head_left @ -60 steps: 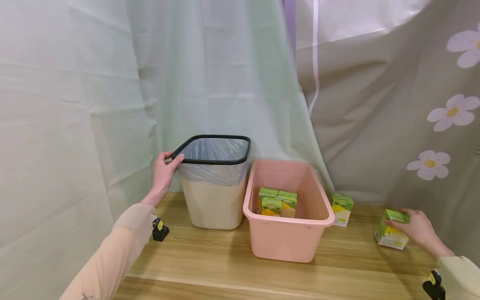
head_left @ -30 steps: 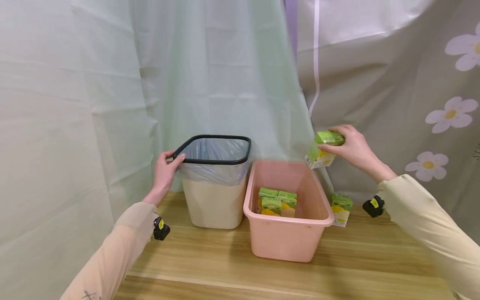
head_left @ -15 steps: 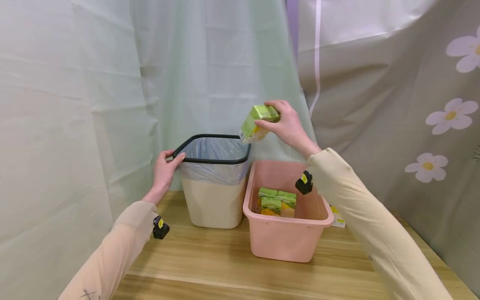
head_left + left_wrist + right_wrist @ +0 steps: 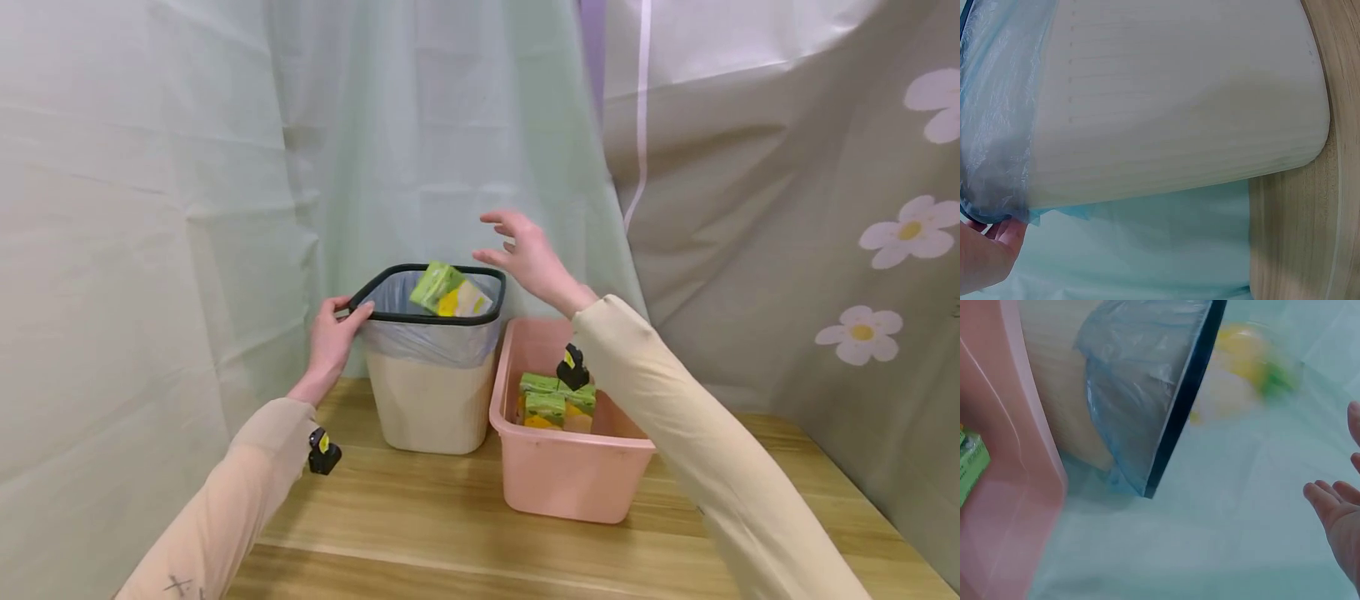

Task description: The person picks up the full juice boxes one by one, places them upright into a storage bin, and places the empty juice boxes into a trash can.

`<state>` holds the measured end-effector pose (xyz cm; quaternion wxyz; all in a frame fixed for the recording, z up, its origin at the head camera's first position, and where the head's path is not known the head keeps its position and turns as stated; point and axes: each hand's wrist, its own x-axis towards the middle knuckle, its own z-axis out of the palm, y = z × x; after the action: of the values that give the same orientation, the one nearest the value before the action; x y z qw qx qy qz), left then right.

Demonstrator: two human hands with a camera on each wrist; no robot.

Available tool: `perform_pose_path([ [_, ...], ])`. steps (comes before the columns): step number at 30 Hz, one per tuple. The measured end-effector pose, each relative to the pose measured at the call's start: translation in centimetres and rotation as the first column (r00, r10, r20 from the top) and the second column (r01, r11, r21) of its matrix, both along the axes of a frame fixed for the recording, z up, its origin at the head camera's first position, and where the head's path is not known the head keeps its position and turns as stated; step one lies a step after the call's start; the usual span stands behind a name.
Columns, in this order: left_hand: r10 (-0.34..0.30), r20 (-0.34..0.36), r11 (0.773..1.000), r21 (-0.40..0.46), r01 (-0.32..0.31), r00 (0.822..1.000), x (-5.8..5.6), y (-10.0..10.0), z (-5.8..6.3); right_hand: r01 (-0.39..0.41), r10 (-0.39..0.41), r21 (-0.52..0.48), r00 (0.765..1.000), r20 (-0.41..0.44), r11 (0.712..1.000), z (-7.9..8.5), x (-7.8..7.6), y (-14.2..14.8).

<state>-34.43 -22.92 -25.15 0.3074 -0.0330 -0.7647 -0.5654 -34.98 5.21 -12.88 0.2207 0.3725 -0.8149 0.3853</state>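
Observation:
A green and yellow drink carton box [image 4: 450, 292] is in mid-air at the mouth of the cream trash can [image 4: 427, 400], tilted and apart from any hand; in the right wrist view the box [image 4: 1235, 372] is blurred. The can has a black rim [image 4: 420, 319] and a translucent bluish bag [image 4: 427, 344]. My left hand [image 4: 330, 340] pinches the rim at its left corner, thumb on top; the left wrist view shows the hand [image 4: 991, 253] at that corner. Above and right of the can, my right hand [image 4: 528, 260] has its fingers spread and holds nothing.
A pink plastic tub [image 4: 573, 475] stands right against the trash can on the wooden table [image 4: 390, 533]. Several similar green boxes [image 4: 544, 408] sit inside it. Pale curtains [image 4: 465, 125] hang close behind and at the left.
My right hand lifted a box from the table at right, carried it left over the tub, and let it go above the trash can. The left hand stayed on the rim.

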Motion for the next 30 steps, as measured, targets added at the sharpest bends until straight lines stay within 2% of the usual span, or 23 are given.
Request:
perform_pose_path([
  [4, 0.000, -0.035, 1.000, 0.016, 0.001, 0.999, 0.2, 0.1, 0.1, 0.007, -0.008, -0.010, 0.998, -0.056, 1.000, 0.5, 0.2, 1.0],
  [7, 0.007, -0.023, 1.000, 0.018, -0.007, 1.000, 0.3, 0.0, 0.1, 0.024, -0.025, -0.007, 0.995, -0.094, 1.000, 0.7, 0.4, 2.1],
  [12, 0.014, 0.017, 1.000, 0.003, -0.014, 1.000, 0.1, -0.3, -0.1, 0.065, -0.064, 0.006, 0.993, -0.103, 0.998, 0.6, 0.6, 4.9],
  [17, 0.028, 0.014, 1.000, 0.004, -0.028, 1.000, 0.2, -0.5, 0.0, 0.120, -0.119, 0.001, 0.988, -0.094, 0.993, 0.1, 0.4, 8.5],
  [21, 0.042, 0.006, 0.999, -0.004, -0.042, 0.999, 0.2, -0.6, 0.1, 0.152, -0.152, -0.006, 0.987, -0.060, 0.988, -1.2, 0.1, 11.5],
  [26, 0.046, 0.007, 0.999, 0.000, -0.046, 0.999, 0.4, -0.7, 0.0, 0.194, -0.194, -0.006, 0.981, -0.008, 0.981, -3.8, 0.0, 15.0],
  [30, 0.041, 0.000, 0.999, 0.005, -0.041, 0.999, 0.3, -0.7, 0.0, 0.245, -0.245, 0.006, 0.970, 0.002, 0.969, -5.9, -0.2, 17.5],
])
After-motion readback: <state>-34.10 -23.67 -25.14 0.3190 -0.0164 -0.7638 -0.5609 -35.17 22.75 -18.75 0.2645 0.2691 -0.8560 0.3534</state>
